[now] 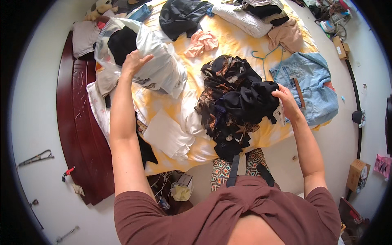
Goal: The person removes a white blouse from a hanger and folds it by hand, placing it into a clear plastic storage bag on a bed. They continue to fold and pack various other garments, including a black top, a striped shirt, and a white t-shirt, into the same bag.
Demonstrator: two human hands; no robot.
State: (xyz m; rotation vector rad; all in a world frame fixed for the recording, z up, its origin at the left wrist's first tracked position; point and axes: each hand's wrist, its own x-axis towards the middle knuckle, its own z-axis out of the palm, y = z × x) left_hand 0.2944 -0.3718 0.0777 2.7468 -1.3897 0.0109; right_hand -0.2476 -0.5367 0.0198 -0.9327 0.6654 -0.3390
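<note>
My left hand (134, 63) lies against a white plastic bag (157, 65) at the black cloth (123, 44) in its mouth. Its thumb stands apart and nothing shows pinched in it; the fingertips are partly hidden. My right hand (285, 99) grips the edge of a black garment (249, 99), from which a printed paper tag (279, 114) hangs. Under and beside that garment spreads a heap of black cloth with a shell and starfish print (228, 72). White folded cloth (168, 134) lies on the bed between bag and heap.
A yellow and white bedsheet (235, 39) covers the bed. Light blue jeans (318, 88) and a teal hanger (265, 58) lie right of the heap. Beyond are a peach cloth (202, 43) and a black jacket (180, 18). A dark red headboard (82, 131) borders the left.
</note>
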